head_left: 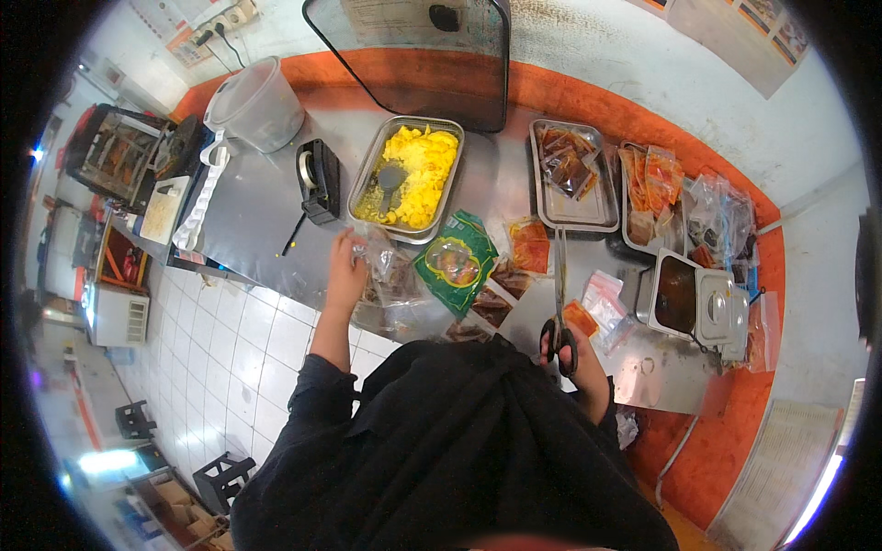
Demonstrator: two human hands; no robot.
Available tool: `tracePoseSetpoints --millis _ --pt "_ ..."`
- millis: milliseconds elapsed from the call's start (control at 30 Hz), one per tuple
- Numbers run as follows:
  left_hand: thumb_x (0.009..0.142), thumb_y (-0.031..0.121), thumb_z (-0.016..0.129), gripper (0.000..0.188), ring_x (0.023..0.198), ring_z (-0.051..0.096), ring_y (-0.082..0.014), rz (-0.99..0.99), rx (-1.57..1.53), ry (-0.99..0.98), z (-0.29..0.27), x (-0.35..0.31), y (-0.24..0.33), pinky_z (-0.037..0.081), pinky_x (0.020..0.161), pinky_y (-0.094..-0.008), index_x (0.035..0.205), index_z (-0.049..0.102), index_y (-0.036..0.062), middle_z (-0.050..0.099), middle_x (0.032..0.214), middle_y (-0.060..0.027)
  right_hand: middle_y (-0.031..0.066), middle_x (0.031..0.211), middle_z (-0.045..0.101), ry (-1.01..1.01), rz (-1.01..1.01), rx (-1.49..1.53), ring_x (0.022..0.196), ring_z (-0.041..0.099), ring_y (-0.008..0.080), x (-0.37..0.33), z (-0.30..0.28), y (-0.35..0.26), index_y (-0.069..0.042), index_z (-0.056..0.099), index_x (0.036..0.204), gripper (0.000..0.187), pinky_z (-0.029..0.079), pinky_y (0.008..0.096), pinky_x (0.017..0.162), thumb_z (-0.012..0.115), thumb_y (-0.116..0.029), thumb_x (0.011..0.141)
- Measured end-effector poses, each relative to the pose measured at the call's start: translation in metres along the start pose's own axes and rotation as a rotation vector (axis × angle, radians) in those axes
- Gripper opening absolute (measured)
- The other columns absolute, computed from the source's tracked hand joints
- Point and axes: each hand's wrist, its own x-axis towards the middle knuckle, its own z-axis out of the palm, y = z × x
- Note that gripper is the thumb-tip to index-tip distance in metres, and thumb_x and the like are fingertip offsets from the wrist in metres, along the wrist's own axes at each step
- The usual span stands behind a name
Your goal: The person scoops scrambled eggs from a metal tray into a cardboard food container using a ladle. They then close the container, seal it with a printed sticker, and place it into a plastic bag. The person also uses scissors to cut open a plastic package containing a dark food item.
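Steel counter (262,216) runs along a wall with an orange band (597,101), above white floor tiles (197,326), in your head view. Green bag (457,264) lies flat on it, in front of you.

Left of the green bag, your left hand (346,255) is at the edge of some clear bags (393,275). Its fingers curl loosely; you can't tell from here whether they pinch the plastic or merely touch it. Right of the green bag, your right hand (579,355) is closed round the handles of the scissors (559,294). Their blades look nearly together and point away from you.

Brown sachets (493,304) lie just right of the green bag and in front of it, with an orange sachet (529,246) beside it, between bag and blades. Behind the green bag and to its left, an uncovered tray (369,172) holds yellow food (424,170); farther left stands a tape dispenser (319,184).

Should you swing the scissors left, the tips could nick the orange sachet and leak its contents. Dragging the clear bags toward you might push the sachets nearest the counter's front edge off it. Clippings made close to the yellow food could drop in, since nothing covers it.
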Motion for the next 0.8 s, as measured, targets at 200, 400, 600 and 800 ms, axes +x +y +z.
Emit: tracePoseSetpoints --millis 200,400,600,800 --pt "0.078 0.012 0.055 0.026 0.093 0.06 -0.0378 -0.224 0.353 -0.852 -0.009 0.052 -0.002 0.046 0.082 -0.0474 0.103 0.059 0.0031 0.063 0.1 -0.0202 0.0 0.084 0.054 -0.031 -0.021 -0.027 0.076 0.054 0.0123 -0.004 0.0 0.0 -0.006 0.048 0.102 0.072 0.043 0.0242 0.067 0.071 -0.063 0.064" --pt "0.081 0.018 0.052 0.026 0.094 0.06 -0.0345 -0.204 0.559 -0.856 0.007 0.041 -0.053 0.048 0.079 -0.0446 0.105 0.06 0.0151 0.064 0.099 -0.0143 0.0008 0.084 0.054 -0.004 -0.036 -0.052 0.074 0.055 0.0128 -0.007 0.003 0.004 -0.005 0.048 0.101 0.074 0.044 0.0258 0.066 0.069 -0.066 0.064" --pt "0.078 0.013 0.057 0.031 0.093 0.061 -0.0325 -0.134 0.565 -0.804 0.022 0.038 -0.013 0.049 0.077 -0.0388 0.109 0.059 0.0193 0.064 0.096 -0.0128 0.0017 0.084 0.054 -0.026 -0.039 -0.077 0.075 0.055 0.0131 -0.007 0.001 0.01 -0.005 0.048 0.102 0.072 0.045 0.0261 0.068 0.067 -0.064 0.067" --pt "0.075 0.01 0.06 0.024 0.084 0.062 -0.0344 -0.104 0.513 -1.023 0.025 0.05 -0.054 0.048 0.07 -0.0424 0.098 0.063 0.0112 0.064 0.083 -0.014 0.0022 0.084 0.054 -0.013 -0.067 -0.058 0.076 0.056 0.0135 -0.01 -0.001 0.013 -0.005 0.047 0.103 0.069 0.046 0.0265 0.069 0.066 -0.062 0.07"
